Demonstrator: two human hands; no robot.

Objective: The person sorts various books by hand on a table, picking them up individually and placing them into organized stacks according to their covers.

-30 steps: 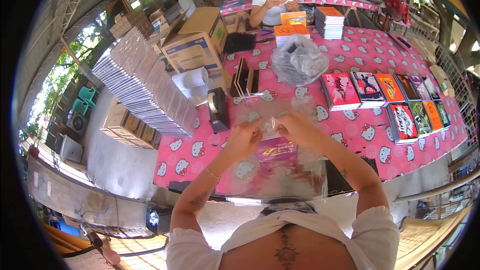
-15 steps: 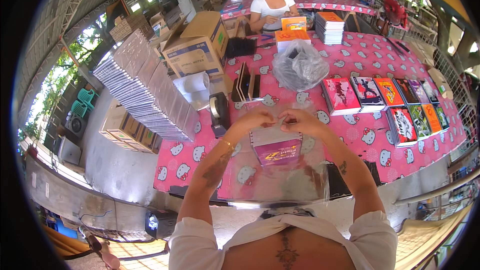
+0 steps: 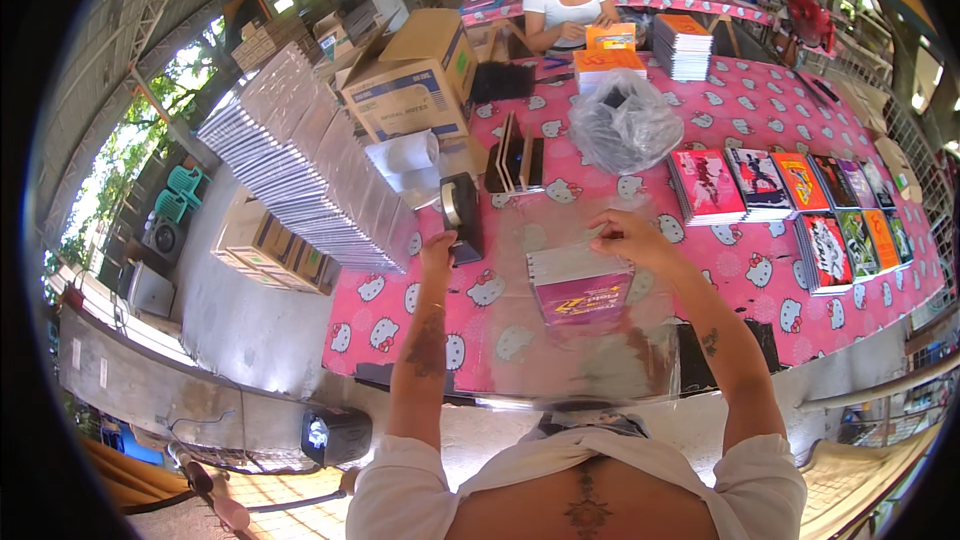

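Observation:
A small stack of purple notebooks (image 3: pixel 583 301) lies before me, with grey-white edges toward its far side. Clear plastic film (image 3: pixel 628 365) is spread under the stack and folded up over its far end. My right hand (image 3: pixel 632 238) is at that far end, thumb and fingers pinching the film. To the left, my left hand (image 3: pixel 438 252) is at the near side of a black tape dispenser (image 3: pixel 461 223). Its fingers are closed together at the dispenser's edge; whatever they pinch is too small to make out.
Tall stacks of wrapped notebooks (image 3: pixel 310 175) rise on the left beside a cardboard box (image 3: pixel 410 90). A crumpled plastic bag (image 3: pixel 625 125) and a brown upright holder (image 3: pixel 515 155) stand beyond the film. Colourful notebooks (image 3: pixel 708 185) lie at right. Across the table sits another person (image 3: pixel 567 10).
My left hand has left the far end of the notebook stack and moved left to the tape dispenser. My right hand stays by the stack. The whole view has shifted slightly.

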